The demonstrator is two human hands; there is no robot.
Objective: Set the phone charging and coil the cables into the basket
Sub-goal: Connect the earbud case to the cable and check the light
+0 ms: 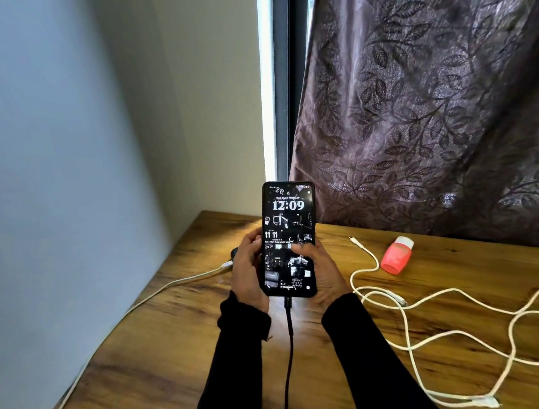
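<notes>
A black phone (288,222) with its lock screen lit, showing 12:09, is held upright above the wooden table (164,353). My left hand (247,271) grips its left edge. My right hand (323,274) grips the right edge, thumb lying across the screen. A black cable (289,349) is plugged into the phone's bottom port and hangs down toward me. White cables (435,326) lie in loose tangled loops on the table to the right. Another white cable (158,290) runs along the left side to a dark object (234,252) mostly hidden behind my left hand.
A small pink bottle (396,255) with a white cap lies on its side right of the phone. A dark patterned curtain (432,108) hangs behind the table. A pale wall (46,158) borders the table's left edge. No basket is in view.
</notes>
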